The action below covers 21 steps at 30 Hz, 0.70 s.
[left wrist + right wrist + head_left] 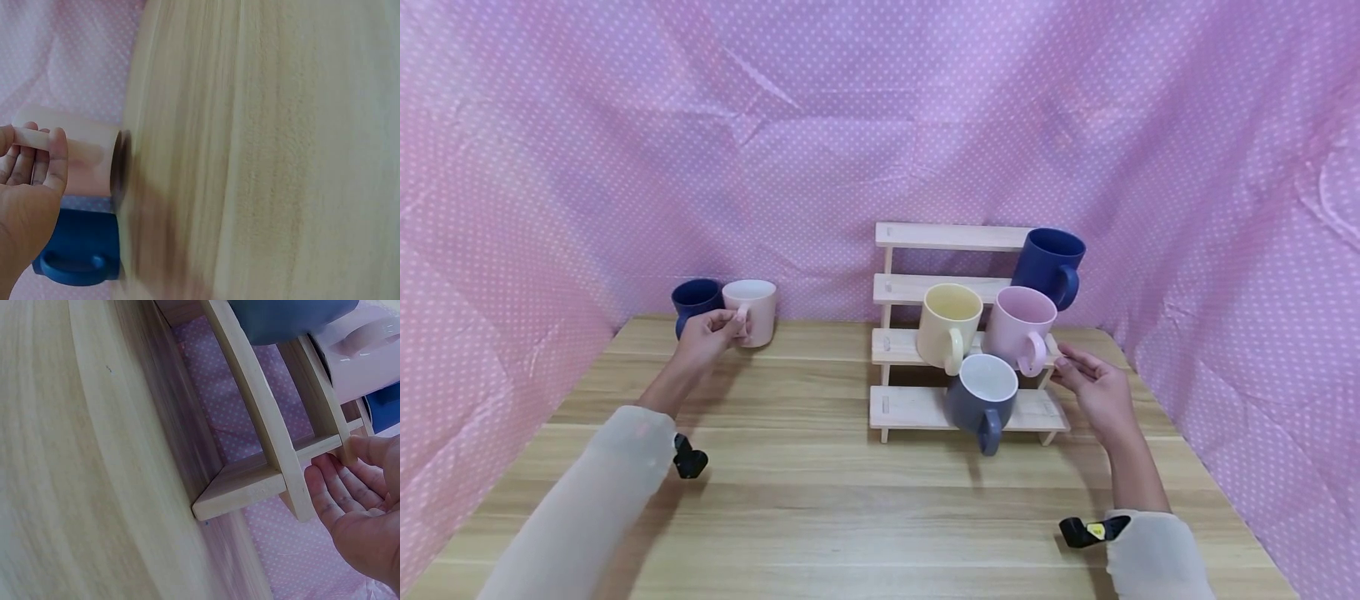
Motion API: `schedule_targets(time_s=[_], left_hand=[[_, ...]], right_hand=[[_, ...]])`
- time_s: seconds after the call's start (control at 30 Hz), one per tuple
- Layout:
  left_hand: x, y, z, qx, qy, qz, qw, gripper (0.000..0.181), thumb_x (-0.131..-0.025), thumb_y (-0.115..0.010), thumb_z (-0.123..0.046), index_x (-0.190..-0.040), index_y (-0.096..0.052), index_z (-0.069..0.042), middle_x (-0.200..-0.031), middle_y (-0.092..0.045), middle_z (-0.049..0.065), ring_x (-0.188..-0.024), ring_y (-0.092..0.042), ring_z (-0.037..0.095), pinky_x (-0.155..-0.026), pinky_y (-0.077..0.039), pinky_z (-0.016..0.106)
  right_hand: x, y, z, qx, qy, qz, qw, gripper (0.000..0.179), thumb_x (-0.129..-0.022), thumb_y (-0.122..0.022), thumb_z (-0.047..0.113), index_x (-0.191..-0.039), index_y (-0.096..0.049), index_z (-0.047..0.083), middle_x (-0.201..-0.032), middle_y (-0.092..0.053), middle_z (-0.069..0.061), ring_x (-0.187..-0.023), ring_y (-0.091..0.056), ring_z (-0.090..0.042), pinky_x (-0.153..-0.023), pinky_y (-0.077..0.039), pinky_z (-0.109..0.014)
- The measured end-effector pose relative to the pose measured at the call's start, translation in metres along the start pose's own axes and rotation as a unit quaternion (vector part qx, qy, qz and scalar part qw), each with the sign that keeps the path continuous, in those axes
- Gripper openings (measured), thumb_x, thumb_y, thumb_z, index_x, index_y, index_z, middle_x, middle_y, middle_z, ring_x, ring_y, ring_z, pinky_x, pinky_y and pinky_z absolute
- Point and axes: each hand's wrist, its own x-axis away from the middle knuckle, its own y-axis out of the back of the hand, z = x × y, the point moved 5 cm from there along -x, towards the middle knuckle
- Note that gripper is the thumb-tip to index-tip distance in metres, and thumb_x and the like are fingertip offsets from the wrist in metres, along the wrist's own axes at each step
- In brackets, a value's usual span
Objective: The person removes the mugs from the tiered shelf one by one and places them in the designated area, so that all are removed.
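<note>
My left hand [703, 337] pinches the handle of a pale pink mug [758, 312] at the back left of the table. In the left wrist view, thumb and fingers close round that mug's handle [31, 139]; whether its base touches the tabletop I cannot tell. Right beside it is a dark blue mug [81, 244], partly behind the hand in the head view. My right hand [1097, 392] grips the right end of a tiered wooden shelf [910, 408], at the second step from the bottom. The right wrist view has the thumb above the board [325, 403] and curled fingers below.
On the shelf's right half stand a grey mug [981, 396], a yellow mug [950, 325], a pink mug [1018, 325] and another dark blue mug [1047, 267]. Pink dotted cloth [820, 167] hangs behind the wooden table [850, 517] and along its sides.
</note>
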Motion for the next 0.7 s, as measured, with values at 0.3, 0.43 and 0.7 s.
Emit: schedule_targets(time_s=[0.3,0.43,0.7], left_hand=[[-0.004,0.007,0.011,0.027,-0.005,-0.003,0.9996,0.047,-0.106,-0.056,-0.027,-0.127,-0.055,0.016,-0.105,-0.070,0.002,-0.099,-0.066,0.009,-0.101,-0.055,0.035],[-0.006,0.013,0.017,0.047,-0.006,0.001,0.9989,0.047,-0.106,-0.057,-0.024,-0.128,-0.053,0.017,-0.102,-0.072,-0.001,-0.097,-0.068,0.007,-0.099,-0.055,0.031],[-0.005,0.020,0.020,0.051,-0.001,-0.001,0.9987,0.047,-0.106,-0.058,-0.022,-0.129,-0.052,0.019,-0.100,-0.070,0.001,-0.094,-0.069,0.008,-0.094,-0.057,0.026]], right_hand=[[0.000,0.000,0.000,-0.015,0.004,-0.002,0.9999,0.054,-0.101,-0.065,0.008,-0.142,-0.043,-0.020,-0.101,-0.073,0.015,-0.085,-0.074,-0.006,-0.082,-0.058,-0.018],[0.000,-0.001,0.000,-0.019,0.005,-0.001,0.9998,0.054,-0.101,-0.065,0.007,-0.142,-0.043,-0.020,-0.101,-0.073,0.015,-0.086,-0.073,-0.005,-0.083,-0.058,-0.019],[0.000,-0.001,0.000,-0.021,0.008,-0.002,0.9997,0.053,-0.101,-0.065,0.007,-0.141,-0.043,-0.020,-0.102,-0.073,0.014,-0.086,-0.074,-0.006,-0.083,-0.059,-0.019]])
